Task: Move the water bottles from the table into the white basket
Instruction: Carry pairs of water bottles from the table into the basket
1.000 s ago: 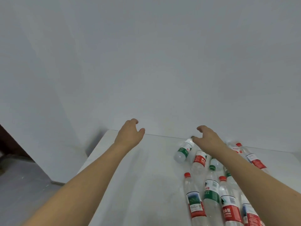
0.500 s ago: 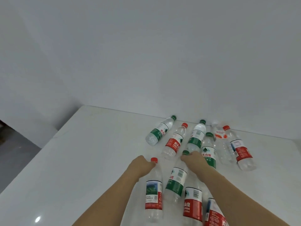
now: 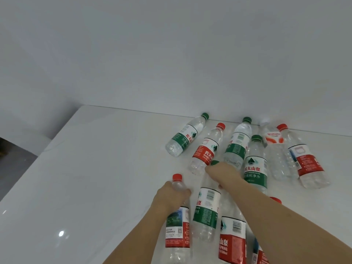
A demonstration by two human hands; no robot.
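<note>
White glossy tabletop (image 3: 95, 168) meets a plain white wall (image 3: 171, 54) at its far edge, with bare room across its left half and grey floor (image 3: 15, 164) beyond the left edge. Clear plastic water bottles (image 3: 255, 164) lie clustered at right. The left hand (image 3: 170, 197) grips a red-capped clear bottle (image 3: 178, 221) by its neck; the right hand (image 3: 222, 171) wraps its fingers round a green-labelled clear bottle (image 3: 206, 210) near its cap.
</note>
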